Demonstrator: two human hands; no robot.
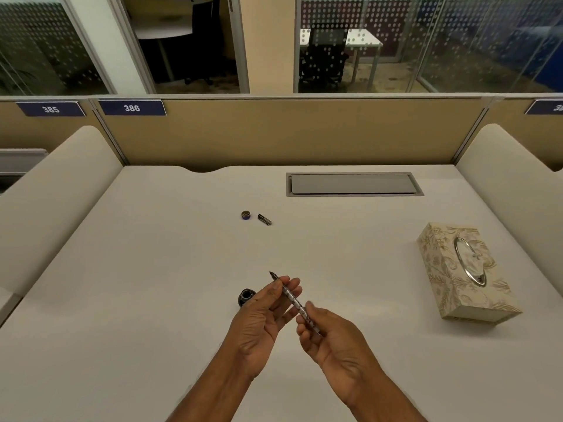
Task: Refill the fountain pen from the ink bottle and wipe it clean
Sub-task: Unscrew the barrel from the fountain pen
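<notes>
Both hands hold the fountain pen (292, 300) above the desk, nib pointing up and away to the left. My left hand (263, 318) pinches it near the nib end. My right hand (327, 336) grips the rear of the barrel. The open ink bottle (245, 296) stands on the desk just left of my left hand, partly hidden by the fingers. Farther back lie the bottle's lid (246, 215) and the pen cap (264, 219), side by side.
A patterned tissue box (463, 269) sits at the right of the white desk (152, 300). A grey cable hatch (353, 184) is set into the desk at the back. Padded dividers flank both sides, with a tan partition behind.
</notes>
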